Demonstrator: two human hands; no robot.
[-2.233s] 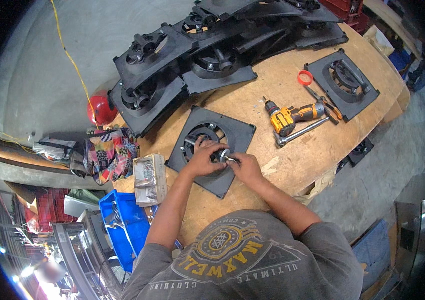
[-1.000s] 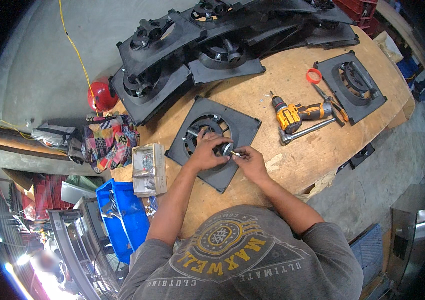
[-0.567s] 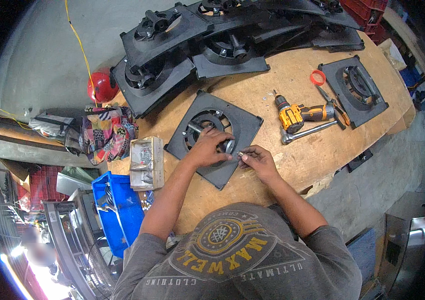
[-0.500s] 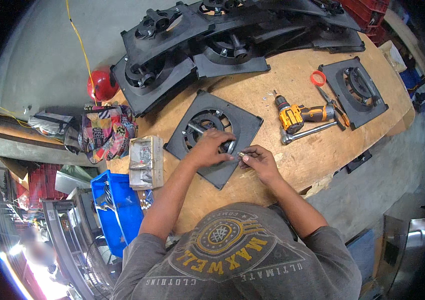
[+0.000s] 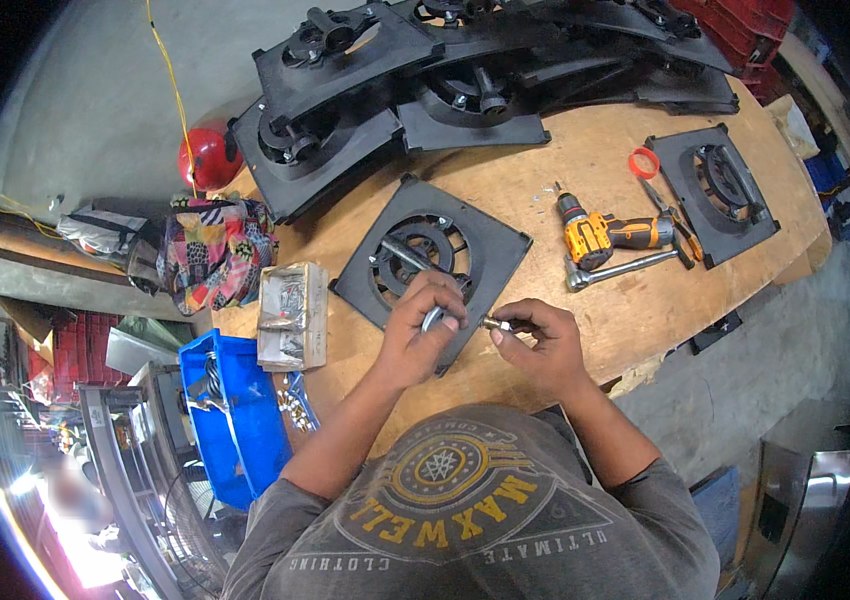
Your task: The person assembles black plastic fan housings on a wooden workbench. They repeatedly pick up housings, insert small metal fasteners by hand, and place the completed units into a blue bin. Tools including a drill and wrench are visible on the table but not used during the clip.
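Observation:
In front of me a square black plastic plate (image 5: 500,243) with a slotted round centre and a black tube lies cornerwise on the table. My left hand (image 5: 423,330) is closed over its near part, gripping a small shiny silver metal piece (image 5: 432,319) that the fingers partly hide. Just right of it, my right hand (image 5: 543,345) pinches a small brass-coloured fitting (image 5: 492,323) with a white end between thumb and fingers. The fitting points toward the left hand, and a narrow gap separates the two hands.
An orange-black cordless drill (image 5: 590,235), a ratchet wrench (image 5: 625,270), pliers (image 5: 683,232) and a red ring (image 5: 644,162) lie right, beside another black plate (image 5: 710,215). More plates (image 5: 335,150) are stacked behind. Left are a divided parts box (image 5: 293,318) and a blue crate (image 5: 235,420).
My left hand has drawn back from the plate's centre toward me, turning with the silver piece. The right hand has moved slightly right and nearer; more of the brass-coloured fitting shows.

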